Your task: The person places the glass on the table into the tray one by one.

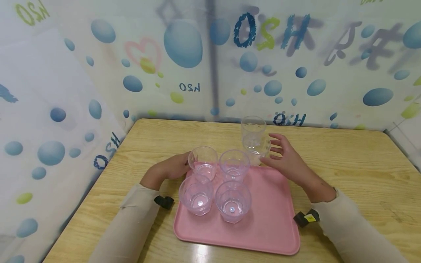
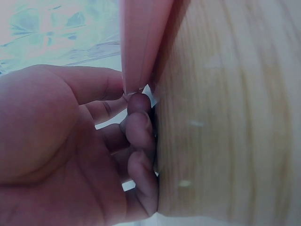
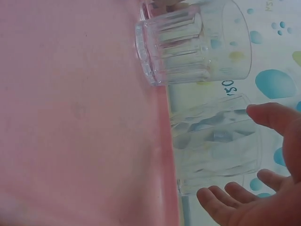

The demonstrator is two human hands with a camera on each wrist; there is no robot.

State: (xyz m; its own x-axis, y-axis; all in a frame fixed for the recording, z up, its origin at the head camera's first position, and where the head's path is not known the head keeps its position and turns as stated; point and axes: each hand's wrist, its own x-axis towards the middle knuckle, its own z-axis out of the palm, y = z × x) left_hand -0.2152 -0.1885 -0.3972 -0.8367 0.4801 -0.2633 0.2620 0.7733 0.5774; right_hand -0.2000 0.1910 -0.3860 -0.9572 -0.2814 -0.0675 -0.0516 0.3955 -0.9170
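A pink tray point(image 1: 269, 219) lies on the table with several clear plastic cups standing upright on its left half, among them a front cup point(image 1: 232, 204) and a back one point(image 1: 234, 164). My left hand point(image 1: 175, 166) is at the tray's back left corner, partly hidden by a cup; in the left wrist view its thumb point(image 2: 103, 84) and fingers pinch the tray's edge. Just behind the tray is another clear cup point(image 3: 216, 146). My right hand point(image 1: 287, 160) stands beside it, fingers spread and apart, the thumb close to the rim in the right wrist view.
Farther back, a clear cup point(image 1: 253, 124) overlaps the nearer one behind the tray. The wooden table point(image 1: 361, 182) ends at a patterned backdrop point(image 1: 230, 73), which also rises on the left side.
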